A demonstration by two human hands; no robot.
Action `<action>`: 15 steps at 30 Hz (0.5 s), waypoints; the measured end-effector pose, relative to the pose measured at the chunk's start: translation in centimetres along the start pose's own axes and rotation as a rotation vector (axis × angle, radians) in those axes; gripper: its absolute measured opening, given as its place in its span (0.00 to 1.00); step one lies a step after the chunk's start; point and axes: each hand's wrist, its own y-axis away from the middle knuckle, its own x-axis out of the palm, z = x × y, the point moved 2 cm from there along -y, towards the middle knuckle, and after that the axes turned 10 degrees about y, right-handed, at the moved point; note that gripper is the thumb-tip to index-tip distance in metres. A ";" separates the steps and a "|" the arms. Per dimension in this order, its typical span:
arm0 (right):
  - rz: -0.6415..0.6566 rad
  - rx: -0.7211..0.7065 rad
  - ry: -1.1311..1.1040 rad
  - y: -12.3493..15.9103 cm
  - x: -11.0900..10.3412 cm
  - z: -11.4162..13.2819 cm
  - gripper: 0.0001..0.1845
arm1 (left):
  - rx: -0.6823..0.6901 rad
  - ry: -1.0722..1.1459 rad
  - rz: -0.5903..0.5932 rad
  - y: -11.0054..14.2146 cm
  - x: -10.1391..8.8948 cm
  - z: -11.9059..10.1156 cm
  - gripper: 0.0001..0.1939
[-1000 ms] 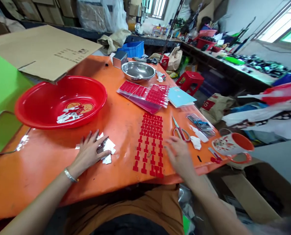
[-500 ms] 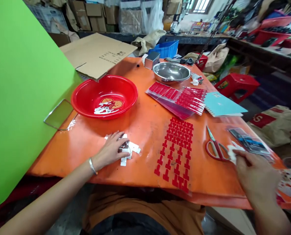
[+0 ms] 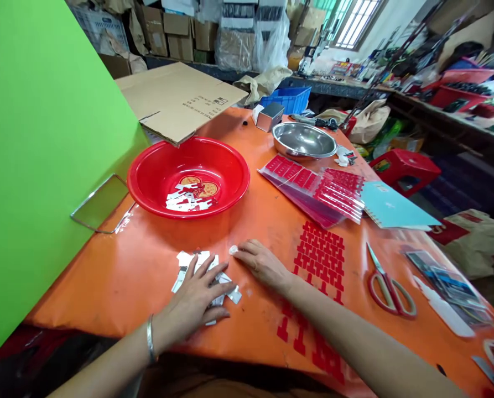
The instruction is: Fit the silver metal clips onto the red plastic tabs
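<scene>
Head cam: L hand [image 3: 195, 293] is held open, palm down, fingers spread, on a loose pile of silver-white strips [image 3: 201, 271]. The pile is partly covered by the hand, w/ strip ends seen btwn & beyond the fingers. A metal bangle [image 3: 149, 338] is worn on the L wrist.

R hand [image 3: 263, 265] is placed just right of L hand, fingers loosely together, w/ fingertips [image 3: 247, 251] at a small white scrap [image 3: 233, 250]. Whether the scrap is gripped can't be told. Both hands rest on an orange table [image 3: 105, 287].

Rows of red T-shaped cutouts [image 3: 319, 257] are laid just right of R hand, the lower rows running past the R forearm. Ahead of the hands, a red bowl [image 3: 234, 166] is set w/ more silver strips [image 3: 184, 198] inside. Further ahead of R hand, a steel bowl [image 3: 303, 139] & clear packs of red pieces [image 3: 313, 190] are seen, w/ a blue notebook [image 3: 391, 205] beside the packs. Scissors w/ red handles [image 3: 390, 293] are lying well right of R hand. Left of L hand, a green board [image 3: 43, 166] is standing, w/ a thin metal frame [image 3: 99, 204] against it. A cardboard sheet [image 3: 180, 99] is overhanging the far rim of the red bowl.
</scene>
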 end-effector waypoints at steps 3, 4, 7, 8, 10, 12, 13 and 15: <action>-0.082 0.165 0.114 -3.3 -0.6 -5.8 0.15 | -0.009 0.023 0.001 0.0 0.2 0.3 0.23; -0.097 0.205 0.131 -4.4 -0.9 -7.8 0.16 | -0.008 0.027 0.003 0.0 0.2 0.2 0.23; -0.118 0.279 0.152 -6.9 -2.0 -10.8 0.16 | 0.010 0.037 -0.006 0.0 0.0 0.1 0.25; -0.129 0.286 0.149 -7.0 -2.2 -10.3 0.16 | 0.008 0.037 -0.024 0.1 -0.1 0.1 0.27; -0.148 0.260 0.124 -6.1 -2.1 -7.2 0.16 | -0.033 0.026 -0.099 0.5 -0.3 0.4 0.31; -0.114 0.095 -0.016 -4.2 -1.3 -2.6 0.17 | -0.139 0.001 -0.215 1.1 -0.5 1.1 0.33; -0.047 0.020 -0.068 -3.3 -0.7 -0.7 0.17 | -0.205 -0.012 -0.272 1.4 -0.5 1.7 0.34; 0.036 -0.048 -0.114 -2.0 0.2 1.1 0.17 | -0.319 -0.022 -0.349 2.2 -0.4 2.7 0.36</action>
